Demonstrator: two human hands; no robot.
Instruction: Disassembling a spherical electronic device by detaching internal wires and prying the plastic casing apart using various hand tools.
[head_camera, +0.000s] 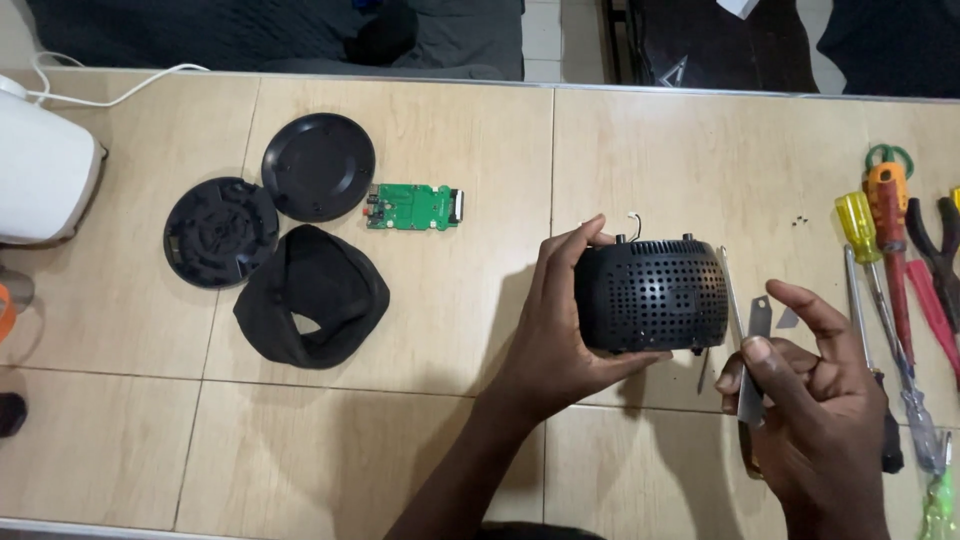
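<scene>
My left hand (555, 325) grips a black perforated speaker shell (652, 294), lying on its side on the tan table, thumb under it and fingers over its top left. A short white wire sticks up from the shell's top edge. My right hand (815, 400), just right of the shell, holds a thin flat metal tool (752, 372) between thumb and fingers, its tip close to the shell's lower right edge.
Two black round covers (318, 167) (220, 232), a black fabric sleeve (312, 297) and a green circuit board (413, 207) lie to the left. Screwdrivers (888, 215) and pliers (935, 255) lie at the right edge. A white appliance (40, 170) stands far left.
</scene>
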